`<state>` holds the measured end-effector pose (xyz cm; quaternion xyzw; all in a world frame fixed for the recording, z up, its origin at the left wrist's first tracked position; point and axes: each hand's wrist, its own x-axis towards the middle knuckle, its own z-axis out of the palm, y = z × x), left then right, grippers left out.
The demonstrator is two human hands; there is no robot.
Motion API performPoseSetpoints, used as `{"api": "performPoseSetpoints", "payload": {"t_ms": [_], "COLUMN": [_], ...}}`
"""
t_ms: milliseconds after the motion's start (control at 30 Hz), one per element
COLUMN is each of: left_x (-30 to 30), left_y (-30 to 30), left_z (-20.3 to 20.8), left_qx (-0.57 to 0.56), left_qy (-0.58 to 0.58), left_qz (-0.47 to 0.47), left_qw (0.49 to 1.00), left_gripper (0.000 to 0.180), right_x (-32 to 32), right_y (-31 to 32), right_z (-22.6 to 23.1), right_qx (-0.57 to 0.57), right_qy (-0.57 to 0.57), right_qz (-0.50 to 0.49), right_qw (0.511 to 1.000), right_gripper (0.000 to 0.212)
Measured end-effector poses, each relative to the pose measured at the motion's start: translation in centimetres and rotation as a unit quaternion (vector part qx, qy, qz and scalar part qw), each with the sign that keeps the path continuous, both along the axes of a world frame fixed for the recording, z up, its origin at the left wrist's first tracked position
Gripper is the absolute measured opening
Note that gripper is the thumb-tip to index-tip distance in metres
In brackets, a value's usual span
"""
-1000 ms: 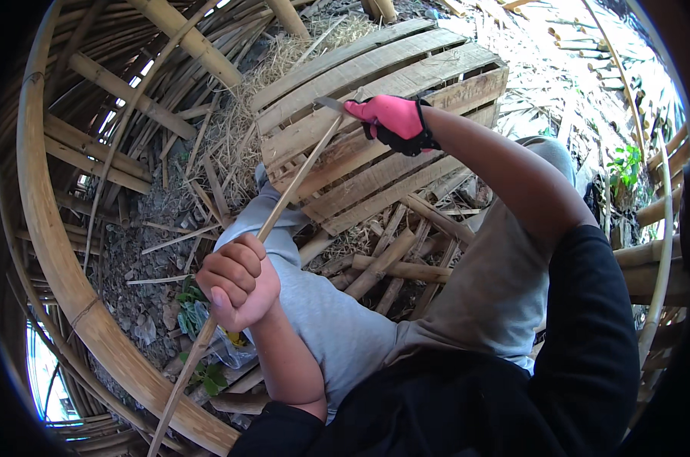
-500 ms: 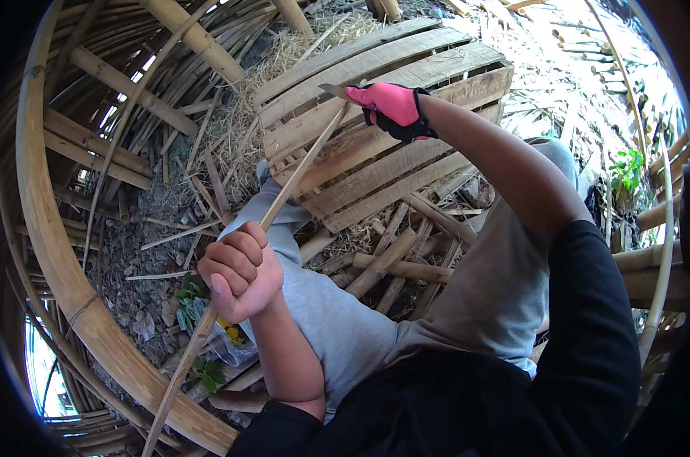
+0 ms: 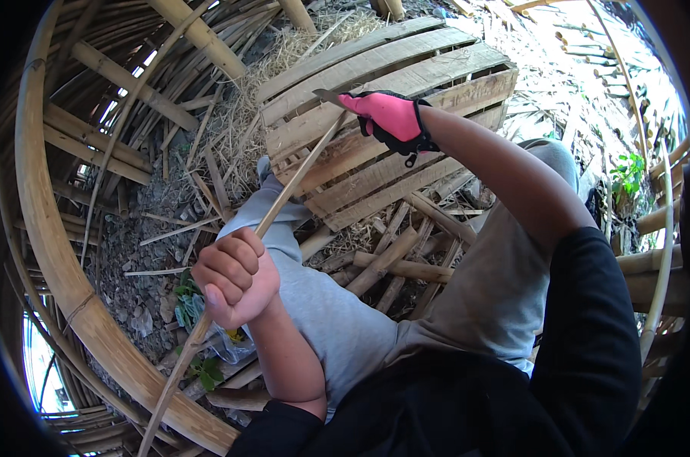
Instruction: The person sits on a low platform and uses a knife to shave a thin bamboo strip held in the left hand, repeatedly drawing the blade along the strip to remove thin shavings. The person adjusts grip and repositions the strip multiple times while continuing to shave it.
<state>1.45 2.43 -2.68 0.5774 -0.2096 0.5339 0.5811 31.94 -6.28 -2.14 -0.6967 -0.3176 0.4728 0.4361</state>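
Note:
Bare, my left hand (image 3: 237,278) is wrapped round the middle of a long, thin bamboo strip (image 3: 299,177). The strip slants from the lower left up over a slatted wooden pallet (image 3: 345,186). My right hand (image 3: 387,118), in a pink and black glove, is closed round a knife (image 3: 327,97). Its handle is hidden in the glove, and the blade sticks out to the left. The blade lies close by the strip's far end; whether they touch I cannot tell.
A thick curved bamboo pole (image 3: 59,255) runs down the left side. Wood shavings (image 3: 234,145) lie beside the pallet. Cut bamboo pieces (image 3: 390,263) are scattered between my legs. A green plant (image 3: 626,174) grows at the right, and a clear plastic bag (image 3: 234,346) lies by my left wrist.
My right hand with the knife has shifted slightly down, and more of the blade shows. My left hand and the bamboo strip have moved a little toward the lower left.

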Motion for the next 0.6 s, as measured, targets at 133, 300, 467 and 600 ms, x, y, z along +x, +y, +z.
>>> {"api": "performPoseSetpoints", "payload": {"t_ms": [133,300,467,600], "left_x": [0.1,0.1,0.2,0.1], "left_y": [-0.2,-0.6,-0.6,-0.4], "left_z": [0.1,-0.1,0.1,0.2], "left_qx": [-0.013,-0.04,-0.027,-0.023], "left_qy": [-0.001,-0.005,0.0,0.005], "left_qz": [-0.005,0.025,0.01,0.013], "left_qw": [1.0,0.999,1.0,1.0], "left_gripper": [0.057,0.055,0.055,0.055], "right_x": [1.7,0.2,2.0,2.0], "right_y": [0.8,-0.4,-2.3,-3.2], "right_z": [-0.7,0.0,-1.3,-0.8], "right_qx": [-0.003,-0.009,-0.016,-0.027], "right_qy": [-0.006,0.014,-0.028,-0.04], "right_qz": [-0.017,-0.001,-0.029,-0.037], "right_qw": [1.0,1.0,0.999,0.998], "right_gripper": [0.07,0.067,0.041,0.043]}}
